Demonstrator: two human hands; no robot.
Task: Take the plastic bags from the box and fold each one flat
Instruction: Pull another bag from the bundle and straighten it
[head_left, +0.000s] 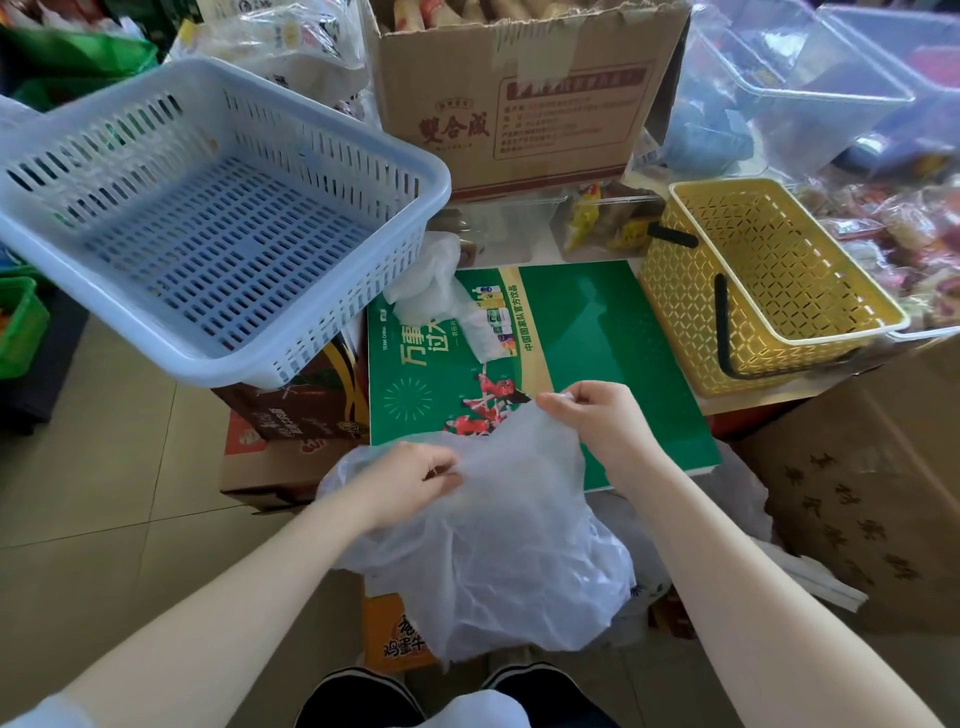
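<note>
A crumpled translucent white plastic bag (498, 551) hangs in front of me, above the near edge of a flat green box (613, 353). My left hand (410, 478) grips the bag's left upper part with curled fingers. My right hand (592, 415) pinches its top edge a little higher and to the right. Another white plastic bag (436, 280) lies loosely bunched on the far left corner of the green box. More clear plastic (737, 493) shows lower right, behind my right forearm.
A pale blue slotted basket (270, 353) stands at the left, a yellow lattice basket (779, 322) with black handles at the right. A brown cardboard box (519, 104) sits behind. Clear bins (810, 88), packaged snacks, cartons and tiled floor surround them.
</note>
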